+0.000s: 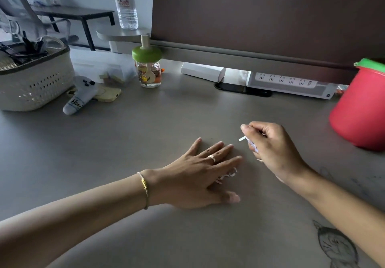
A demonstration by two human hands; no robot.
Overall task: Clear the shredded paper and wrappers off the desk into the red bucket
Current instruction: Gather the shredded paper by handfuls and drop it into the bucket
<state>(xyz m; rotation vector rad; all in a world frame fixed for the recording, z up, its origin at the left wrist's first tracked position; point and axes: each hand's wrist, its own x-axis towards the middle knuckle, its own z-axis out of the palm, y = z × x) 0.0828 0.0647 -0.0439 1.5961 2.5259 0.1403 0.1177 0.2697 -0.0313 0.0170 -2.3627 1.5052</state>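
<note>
**Step in hand: gathering the last scraps**

The right hand (270, 142) pinches paper shreds (248, 140). The left hand (200, 171) lies flat, fingers straight, over more strips (228, 176), apparently paper. Next: carry the load to the bucket (358, 111) beyond the right hand; its contents are hidden.

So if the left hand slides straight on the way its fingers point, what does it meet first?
Probably the right hand, which grips paper shreds just beyond the left hand's fingertips; depth is unclear, so it may pass beneath.
</note>
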